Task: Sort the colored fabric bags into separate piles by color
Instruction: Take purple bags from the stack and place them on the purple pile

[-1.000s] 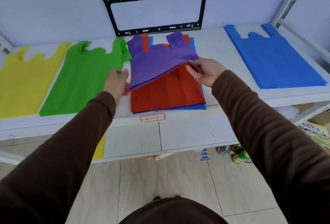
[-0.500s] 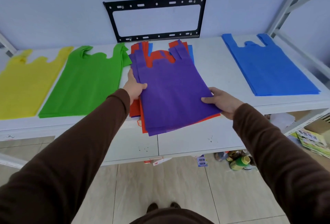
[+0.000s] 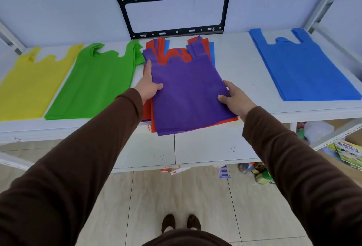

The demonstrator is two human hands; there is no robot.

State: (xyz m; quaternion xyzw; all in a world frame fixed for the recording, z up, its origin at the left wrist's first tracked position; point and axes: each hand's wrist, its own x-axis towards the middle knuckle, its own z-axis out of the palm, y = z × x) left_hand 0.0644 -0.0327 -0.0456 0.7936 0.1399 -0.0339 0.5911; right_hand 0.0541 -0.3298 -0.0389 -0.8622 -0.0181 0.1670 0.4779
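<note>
Purple bags lie on top of the mixed pile in the middle of the white shelf, their lower edge hanging past the shelf's front. Red bags and a strip of blue show under them. My left hand grips the purple bags' left edge, thumb on top. My right hand grips their right edge the same way. A yellow pile lies at the far left, a green pile beside it, and a blue pile at the right.
A black metal bracket hangs on the wall behind the mixed pile. Grey shelf uprights rise at the right. Booklets and small bottles sit low at the right, under the shelf.
The purple bags, first lifted and folded back off the red ones, have been spread flat and pulled toward me. Both hands now hold their side edges.
</note>
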